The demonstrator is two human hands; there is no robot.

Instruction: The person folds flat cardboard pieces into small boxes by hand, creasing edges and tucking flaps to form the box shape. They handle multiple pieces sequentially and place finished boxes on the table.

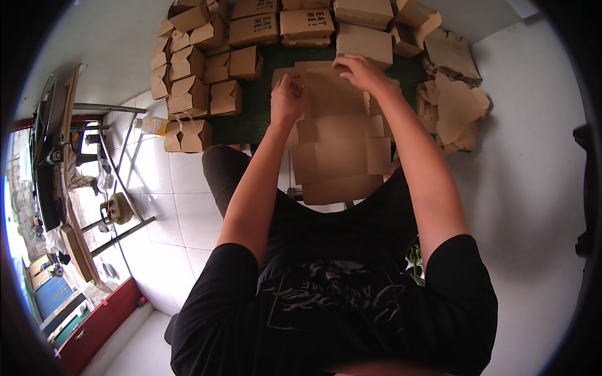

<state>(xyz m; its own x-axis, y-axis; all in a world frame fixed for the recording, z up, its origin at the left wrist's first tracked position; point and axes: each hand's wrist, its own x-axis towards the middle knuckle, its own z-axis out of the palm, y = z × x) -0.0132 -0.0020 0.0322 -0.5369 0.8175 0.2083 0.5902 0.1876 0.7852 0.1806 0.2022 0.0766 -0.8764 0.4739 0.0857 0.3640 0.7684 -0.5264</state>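
Note:
A flat, unfolded cardboard box blank (335, 147) stretches away from my lap, its near end over my thighs and its far end on the green tabletop. At its far left side my left hand (289, 100) is closed, fingers curled in at the side flap. Across from it, my right hand (365, 74) bends over the far edge, with index finger and thumb at the end flap. The undersides of both grips are hidden. Crease lines and side tabs show on the blank.
Folded brown boxes (188, 94) are stacked at the left and more printed boxes (307, 24) line the back. Flat cardboard blanks (461, 116) are piled on the right. A bottle with a yellow label (152, 126) is beside the left boxes. A metal frame (119, 169) stands further left.

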